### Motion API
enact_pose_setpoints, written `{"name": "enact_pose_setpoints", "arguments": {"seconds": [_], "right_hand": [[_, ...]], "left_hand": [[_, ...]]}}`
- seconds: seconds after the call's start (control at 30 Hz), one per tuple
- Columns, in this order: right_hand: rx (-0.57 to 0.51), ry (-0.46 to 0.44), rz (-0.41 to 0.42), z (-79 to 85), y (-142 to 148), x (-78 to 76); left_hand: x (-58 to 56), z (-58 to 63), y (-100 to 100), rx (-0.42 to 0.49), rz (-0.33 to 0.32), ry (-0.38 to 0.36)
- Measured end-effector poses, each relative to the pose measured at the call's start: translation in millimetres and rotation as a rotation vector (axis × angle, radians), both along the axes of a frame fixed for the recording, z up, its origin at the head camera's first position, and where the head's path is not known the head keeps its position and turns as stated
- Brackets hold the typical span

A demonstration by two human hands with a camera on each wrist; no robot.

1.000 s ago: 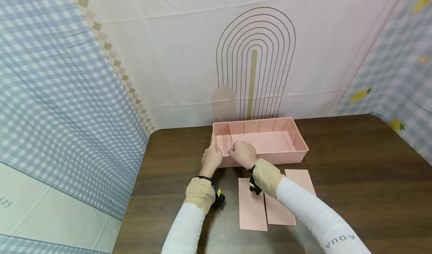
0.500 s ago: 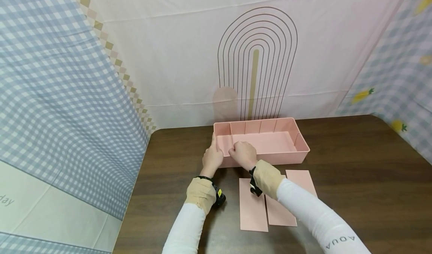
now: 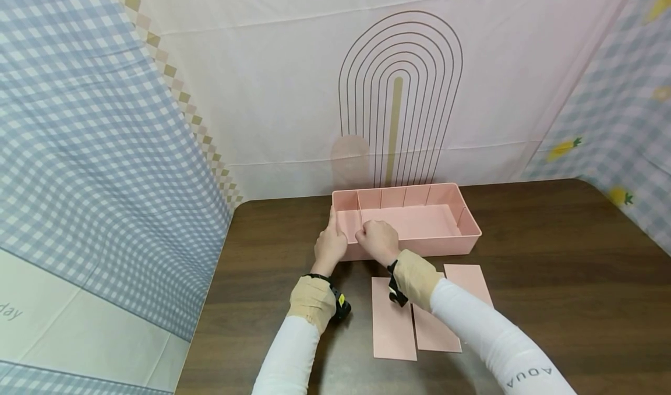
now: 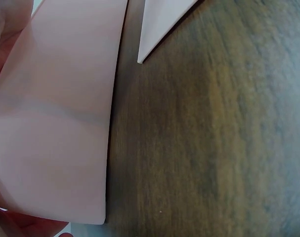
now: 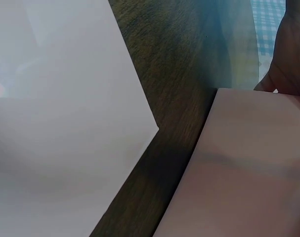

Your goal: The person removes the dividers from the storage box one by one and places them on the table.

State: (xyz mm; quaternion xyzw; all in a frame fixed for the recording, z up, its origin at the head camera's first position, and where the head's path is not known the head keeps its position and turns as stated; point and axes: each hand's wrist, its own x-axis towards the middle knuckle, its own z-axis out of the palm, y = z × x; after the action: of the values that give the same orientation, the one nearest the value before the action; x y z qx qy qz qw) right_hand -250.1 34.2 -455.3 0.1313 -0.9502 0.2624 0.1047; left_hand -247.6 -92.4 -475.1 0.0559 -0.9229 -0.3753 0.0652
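Observation:
A long pink storage box (image 3: 435, 246) stands at the back of the table, with a pink divider (image 3: 359, 205) upright across it near its left end. My left hand (image 3: 330, 244) grips the box's front left corner, its index finger stretched along the left wall. Close beside it, my right hand (image 3: 378, 239) reaches over the front rim, fingers curled at the divider's near end; the fingertips are hidden. In the left wrist view the box's wall (image 4: 56, 123) fills the left side. The right wrist view shows the same wall (image 5: 243, 163) at lower right.
Several loose pink panels lie flat in front of the box, including a left panel (image 3: 393, 331) and a right panel (image 3: 468, 278); my right forearm passes over them. Behind the box hangs a white printed cloth (image 3: 283, 92). The wooden table (image 3: 566, 302) extends right.
The view has shifted very slightly. Both hands, the box and the panels keep their places.

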Motion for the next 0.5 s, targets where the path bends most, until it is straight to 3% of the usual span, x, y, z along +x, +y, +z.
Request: {"name": "enact_pose_setpoints", "arguments": {"seconds": [0.5], "right_hand": [[-0.059, 0.034, 0.011, 0.1, 1.6, -0.1]], "left_hand": [[0.1, 0.3, -0.1, 0.002, -0.003, -0.008]]}}
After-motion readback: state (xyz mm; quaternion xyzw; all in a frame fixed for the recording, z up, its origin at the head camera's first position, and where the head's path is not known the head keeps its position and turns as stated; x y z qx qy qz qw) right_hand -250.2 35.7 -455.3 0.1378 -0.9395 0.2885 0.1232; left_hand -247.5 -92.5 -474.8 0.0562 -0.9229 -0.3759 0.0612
